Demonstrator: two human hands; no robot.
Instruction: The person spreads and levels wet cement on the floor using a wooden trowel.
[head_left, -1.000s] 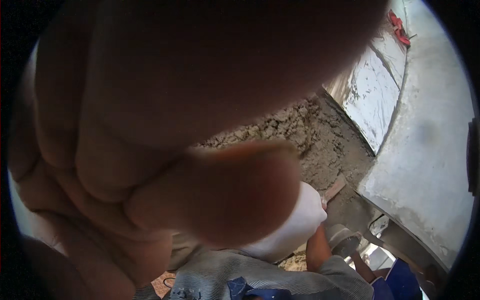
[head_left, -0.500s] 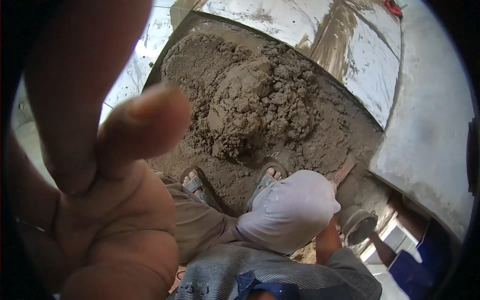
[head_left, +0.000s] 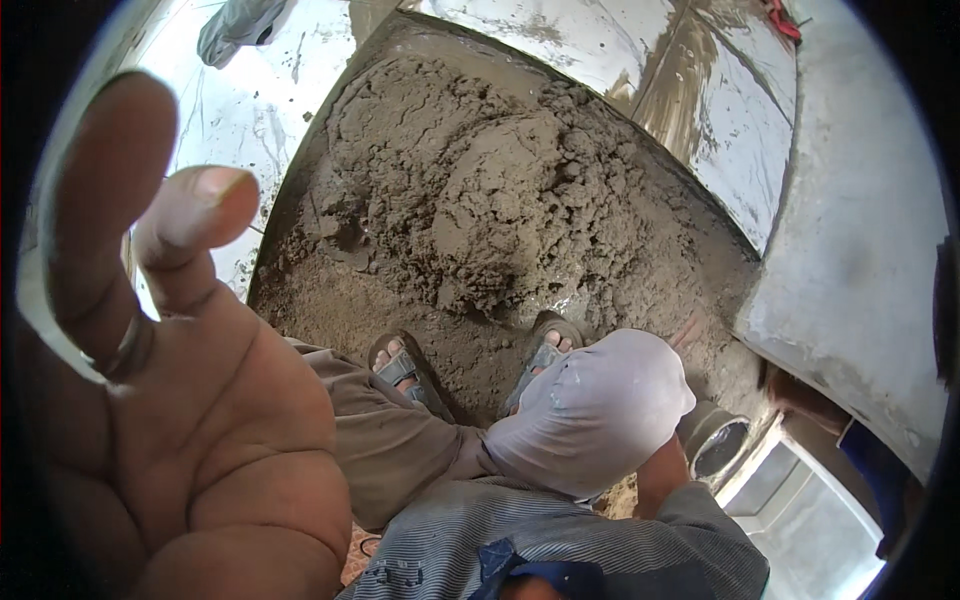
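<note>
My left hand (head_left: pixel 210 430) is raised close to the camera at the left, palm toward me, fingers bent and apart, with nothing visible in it. Below lies a broad heap of lumpy wet grey-brown mortar (head_left: pixel 480 200), my sandalled feet (head_left: pixel 400 370) at its near edge. My right forearm (head_left: pixel 660 480) goes down behind my light-trousered knee (head_left: pixel 590 410), which hides that hand. A faint strip of wood (head_left: pixel 685 330) lies in the mortar just beyond the knee.
Mud-smeared white marbled slabs (head_left: pixel 740 150) border the mortar. A pale concrete ledge (head_left: pixel 850 250) curves along the right. A round metal container (head_left: pixel 718 445) stands beside my knee, near blue material (head_left: pixel 870 460). Grey cloth (head_left: pixel 240 30) lies top left, red cloth (head_left: pixel 780 18) top right.
My left hand has drawn down and leftward from covering much of the view, uncovering the mortar, my feet and the slabs at the upper left.
</note>
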